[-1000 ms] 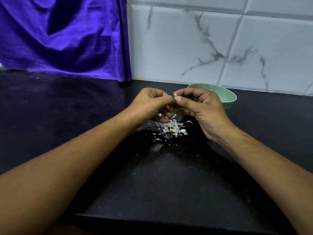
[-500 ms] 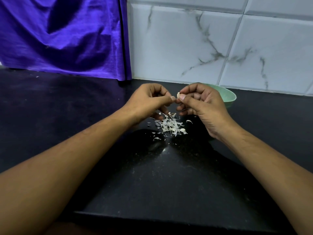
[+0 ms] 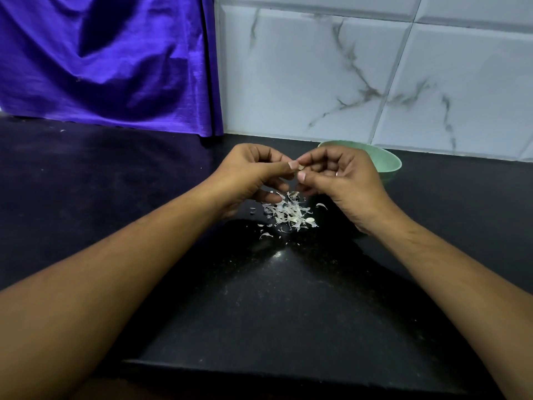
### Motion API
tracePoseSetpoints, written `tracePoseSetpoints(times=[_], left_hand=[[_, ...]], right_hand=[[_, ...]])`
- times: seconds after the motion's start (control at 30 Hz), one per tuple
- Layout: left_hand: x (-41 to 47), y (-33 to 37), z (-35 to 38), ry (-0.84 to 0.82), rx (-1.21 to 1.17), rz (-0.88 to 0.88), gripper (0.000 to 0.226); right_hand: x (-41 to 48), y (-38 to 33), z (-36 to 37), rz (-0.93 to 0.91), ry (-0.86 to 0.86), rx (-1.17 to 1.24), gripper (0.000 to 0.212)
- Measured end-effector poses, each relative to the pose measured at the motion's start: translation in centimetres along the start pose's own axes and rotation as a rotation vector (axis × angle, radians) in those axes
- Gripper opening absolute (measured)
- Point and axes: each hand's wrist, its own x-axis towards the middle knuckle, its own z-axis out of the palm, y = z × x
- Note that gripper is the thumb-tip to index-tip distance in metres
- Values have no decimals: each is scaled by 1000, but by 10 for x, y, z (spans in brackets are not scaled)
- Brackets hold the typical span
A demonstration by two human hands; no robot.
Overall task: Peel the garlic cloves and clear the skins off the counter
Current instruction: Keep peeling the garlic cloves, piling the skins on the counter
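Counter: a black, speckled stone counter (image 3: 259, 298) runs under both forearms; a bright glint of light sits on it just nearer the person than the hands, and its front edge shows at the bottom of the view.
Left hand: the left hand (image 3: 253, 174) is held above the counter with its fingers curled, and its thumb and forefinger tips pinch one side of a small garlic clove (image 3: 300, 168).
Right hand: the right hand (image 3: 343, 180) meets it fingertip to fingertip, fingers curled, and pinches the other side of the same clove; a thin ring (image 3: 337, 174) shows on one finger.
Garlic clove: it sits between the two sets of fingertips, mostly hidden by them, so how much skin it carries cannot be told.
Skins: a loose heap of pale skins (image 3: 288, 212) lies on the counter directly below the hands, with a few stray flakes scattered toward the person.
Bowl: a light green bowl (image 3: 386, 163) stands just behind the right hand, partly covered by it; its contents are not visible.
Wall: white tiles (image 3: 317, 76) with grey marble veining rise beyond the hands and bowl.
Cloth: a purple cloth (image 3: 109, 62) hangs beyond the left hand, reaching down to the counter.
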Motion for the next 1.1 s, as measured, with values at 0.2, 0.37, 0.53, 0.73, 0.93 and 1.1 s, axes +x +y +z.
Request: tracePoseSetpoints(times=[0.2,0.37,0.53,0.73,0.93,1.1], left_hand=[[-1,1,-1,-26,5,-29,9],[-2,3,-1,-31,-8,-70,11],[-2,6,-1,-36,-98,-138,8],[-3,8,2,-21,-112,-174,14],[-2,5,9,26,-125,-201,20],[-1,5,9,18,-123,-186,15]], right_hand=[[2,0,-5,-73,8,-132,13],[2,2,-7,-99,-1,-215,13],[2,3,-7,-101,17,-207,14],[1,2,-5,-123,5,-192,15],[0,6,-4,-123,9,-217,14],[0,4,-2,-87,-4,-142,14]])
